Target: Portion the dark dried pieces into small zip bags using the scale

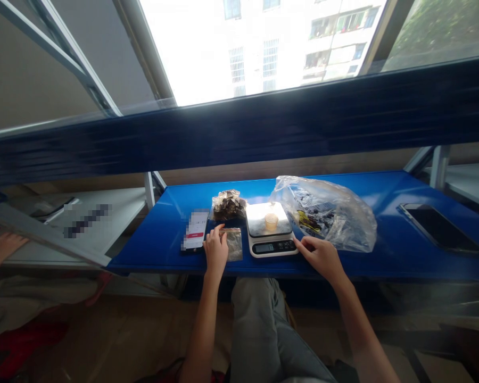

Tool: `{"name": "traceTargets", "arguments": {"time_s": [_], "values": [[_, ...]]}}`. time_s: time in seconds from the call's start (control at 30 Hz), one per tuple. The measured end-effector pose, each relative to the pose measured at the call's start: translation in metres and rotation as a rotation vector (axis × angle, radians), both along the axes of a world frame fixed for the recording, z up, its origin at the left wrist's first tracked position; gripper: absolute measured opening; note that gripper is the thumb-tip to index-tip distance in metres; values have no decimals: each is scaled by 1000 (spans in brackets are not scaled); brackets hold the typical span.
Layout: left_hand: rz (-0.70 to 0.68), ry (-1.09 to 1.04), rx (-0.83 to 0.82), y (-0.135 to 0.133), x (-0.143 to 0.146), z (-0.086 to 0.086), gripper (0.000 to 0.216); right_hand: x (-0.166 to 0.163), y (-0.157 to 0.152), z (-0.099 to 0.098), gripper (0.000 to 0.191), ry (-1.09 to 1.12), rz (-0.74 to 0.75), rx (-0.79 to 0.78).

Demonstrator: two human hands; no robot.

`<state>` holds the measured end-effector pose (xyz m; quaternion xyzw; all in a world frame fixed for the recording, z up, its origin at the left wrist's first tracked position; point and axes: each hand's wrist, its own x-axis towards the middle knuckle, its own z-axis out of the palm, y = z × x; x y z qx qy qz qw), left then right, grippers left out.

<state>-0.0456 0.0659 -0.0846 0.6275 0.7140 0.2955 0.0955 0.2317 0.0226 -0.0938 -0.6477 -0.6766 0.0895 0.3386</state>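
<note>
A white kitchen scale (pixel 252 230) stands on the blue shelf, with a small pale cup (pixel 271 221) on its shiny plate. My right hand (pixel 319 256) is at the scale's front right corner, a finger reaching to the end of its button panel; nothing shows in its grasp. My left hand (pixel 216 247) lies with fingers apart over the left edge of a small clear zip bag (pixel 234 246). Behind that bag sits a crumpled clear bag of dark brown pieces (pixel 228 205). The scale's display is too small to read.
A lit phone (pixel 195 231) lies left of my left hand. Right of the scale rests a large clear plastic bag (pixel 343 218) with dark and yellow printed packaging inside. A dark phone (pixel 441 227) lies farther right. Another person's hand (pixel 8 247) is at far left.
</note>
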Motion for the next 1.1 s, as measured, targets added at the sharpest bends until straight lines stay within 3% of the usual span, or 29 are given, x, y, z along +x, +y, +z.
{"name": "traceTargets", "arguments": {"time_s": [0.33,0.43,0.57,0.7,0.83,0.97,1.1], "values": [[47,54,176,7,-2,-11,33,-2,2,-7,47,11,9,-30],[62,77,318,10,-1,1,31,-3,4,-11,48,7,-1,-17],[30,119,467,31,11,36,33,-6,5,-15,49,23,5,-14],[15,147,337,71,21,58,46,-9,7,-16,48,27,13,-1],[5,25,182,99,17,51,39,-13,7,-14,46,20,31,38],[56,-90,241,108,10,41,23,-18,7,-14,46,5,38,65],[220,-240,392,104,9,53,33,-24,7,-12,48,20,51,78]]}}
